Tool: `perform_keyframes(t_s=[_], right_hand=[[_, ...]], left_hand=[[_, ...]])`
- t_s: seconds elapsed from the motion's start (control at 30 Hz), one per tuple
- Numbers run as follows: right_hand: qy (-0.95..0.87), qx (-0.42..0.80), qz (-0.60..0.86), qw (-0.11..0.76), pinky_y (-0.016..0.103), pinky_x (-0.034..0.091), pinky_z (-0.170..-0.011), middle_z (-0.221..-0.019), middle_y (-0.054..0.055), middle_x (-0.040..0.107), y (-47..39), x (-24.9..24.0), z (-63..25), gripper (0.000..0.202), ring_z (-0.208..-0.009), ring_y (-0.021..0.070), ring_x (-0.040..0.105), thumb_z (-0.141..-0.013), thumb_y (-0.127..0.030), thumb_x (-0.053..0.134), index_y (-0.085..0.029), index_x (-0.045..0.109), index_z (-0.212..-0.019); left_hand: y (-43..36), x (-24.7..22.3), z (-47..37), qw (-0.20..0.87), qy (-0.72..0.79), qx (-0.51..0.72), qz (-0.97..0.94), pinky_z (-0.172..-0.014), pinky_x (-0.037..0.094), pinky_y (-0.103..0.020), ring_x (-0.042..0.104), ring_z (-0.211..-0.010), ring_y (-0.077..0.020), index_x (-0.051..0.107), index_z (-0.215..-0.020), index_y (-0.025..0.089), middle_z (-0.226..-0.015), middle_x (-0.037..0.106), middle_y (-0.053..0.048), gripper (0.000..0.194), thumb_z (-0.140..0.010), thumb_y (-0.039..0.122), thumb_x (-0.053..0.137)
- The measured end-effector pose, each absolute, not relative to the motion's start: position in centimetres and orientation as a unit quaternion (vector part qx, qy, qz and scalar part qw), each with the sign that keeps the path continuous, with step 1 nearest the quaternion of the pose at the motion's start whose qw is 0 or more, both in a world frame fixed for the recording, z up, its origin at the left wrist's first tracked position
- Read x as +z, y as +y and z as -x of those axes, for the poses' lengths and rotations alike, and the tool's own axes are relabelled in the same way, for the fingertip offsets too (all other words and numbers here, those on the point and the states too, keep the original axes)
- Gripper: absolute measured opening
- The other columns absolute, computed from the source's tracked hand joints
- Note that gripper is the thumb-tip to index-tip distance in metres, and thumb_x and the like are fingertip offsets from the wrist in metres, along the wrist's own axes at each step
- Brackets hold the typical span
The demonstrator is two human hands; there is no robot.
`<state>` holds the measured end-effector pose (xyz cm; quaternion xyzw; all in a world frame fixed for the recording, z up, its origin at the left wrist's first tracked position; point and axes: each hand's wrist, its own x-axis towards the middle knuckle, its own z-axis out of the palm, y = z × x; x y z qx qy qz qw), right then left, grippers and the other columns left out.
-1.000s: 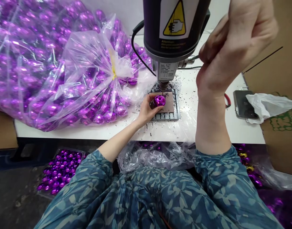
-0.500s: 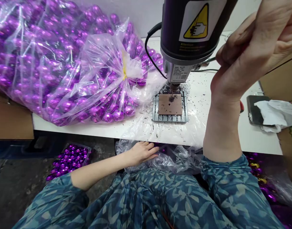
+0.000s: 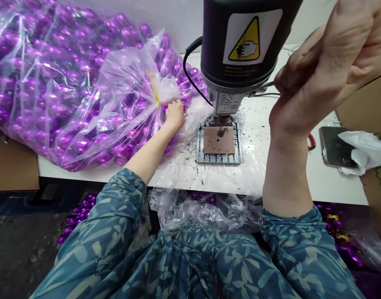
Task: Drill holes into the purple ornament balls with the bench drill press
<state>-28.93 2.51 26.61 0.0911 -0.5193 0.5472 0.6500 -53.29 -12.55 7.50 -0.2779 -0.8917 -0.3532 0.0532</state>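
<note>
My left hand [image 3: 175, 113] reaches to the tied neck of a big clear bag [image 3: 122, 66] full of shiny purple faceted balls [image 3: 116, 112]. Its thumb stands apart from the fingers, and the fingertips are partly hidden beside the bag's neck and the balls behind it; I see nothing held. Raised at the upper right, my right hand [image 3: 324, 70] is closed round the lever of a black drill press [image 3: 240, 45]. Under the drill, a brown square board [image 3: 213, 145] with a small hole lies on a slotted metal base plate [image 3: 220, 159]. Dark shavings are scattered over both.
A phone [image 3: 335, 143] with white tissue [image 3: 366, 151] on it lies at the right of the white table [image 3: 330, 182]. Clear plastic [image 3: 206, 211] with some purple balls hangs at the front edge. Cardboard boxes [image 3: 14, 162] stand at both sides. More purple balls [image 3: 80, 211] are low at left.
My left hand has gone from the plastic at the table's front edge up and forward to the bag's tied neck. My right hand stays on the lever. The view has shifted slightly.
</note>
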Motion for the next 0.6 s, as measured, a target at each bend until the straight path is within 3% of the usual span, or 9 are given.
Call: perform_keyframes(t_s=[0.1, 0.2, 0.3, 0.47, 0.6], right_hand=[[-0.511, 0.543, -0.113, 0.657, 0.022, 0.016, -0.048, -0.052, -0.008, 0.031, 2.7, 26.4, 29.1, 0.027, -0.042, -0.0003, 0.032, -0.097, -0.022, 0.057, -0.021, 0.048, -0.072], [-0.516, 0.537, -0.124, 0.656, 0.021, 0.018, -0.048, -0.053, -0.008, 0.033, 2.9, 26.3, 29.3, 0.029, -0.043, -0.0008, 0.033, -0.094, -0.035, 0.063, -0.020, 0.048, -0.074], [-0.526, 0.534, -0.104, 0.654, 0.019, 0.020, -0.048, -0.053, -0.009, 0.033, 3.0, 26.2, 29.3, 0.036, -0.044, -0.0010, 0.034, -0.093, -0.041, 0.063, -0.020, 0.042, -0.073], [-0.533, 0.533, -0.104, 0.649, 0.018, 0.025, -0.051, -0.052, -0.009, 0.036, 2.9, 26.2, 29.1, 0.032, -0.045, -0.0012, 0.033, -0.095, -0.039, 0.060, -0.020, 0.045, -0.074], [-0.514, 0.542, -0.109, 0.656, 0.020, 0.022, -0.047, -0.050, -0.010, 0.034, 2.9, 26.3, 29.4, 0.038, -0.042, -0.0009, 0.030, -0.088, -0.048, 0.066, -0.020, 0.046, -0.073]], left_hand=[[-12.1, 7.1, 53.7, 0.048, -0.895, -0.355, 0.266, -0.113, 0.050, -0.063, 0.068, -0.125, -0.0446, 0.059, -0.100, 0.023, -0.118, 0.069, -0.018, 0.042, -0.069, 0.021, 0.087], [-12.0, 7.4, 53.6, 0.032, -0.863, -0.410, 0.294, -0.107, 0.055, -0.058, 0.071, -0.111, -0.0386, 0.062, -0.096, 0.026, -0.105, 0.070, -0.012, 0.042, -0.064, 0.015, 0.086], [-12.3, 8.4, 52.5, -0.012, -0.837, -0.473, 0.276, -0.095, 0.061, -0.049, 0.073, -0.098, -0.0291, 0.062, -0.111, 0.026, -0.099, 0.070, -0.007, 0.045, -0.071, 0.016, 0.081], [-15.0, 11.6, 47.6, -0.119, -0.731, -0.607, 0.288, -0.074, 0.065, -0.037, 0.076, -0.097, -0.0239, 0.064, -0.127, 0.026, -0.110, 0.075, -0.010, 0.035, -0.100, 0.047, 0.060], [-17.1, 12.9, 43.1, -0.170, -0.690, -0.627, 0.318, -0.065, 0.065, -0.037, 0.078, -0.088, -0.0250, 0.065, -0.130, 0.023, -0.099, 0.077, -0.013, 0.059, -0.105, 0.072, 0.043]])
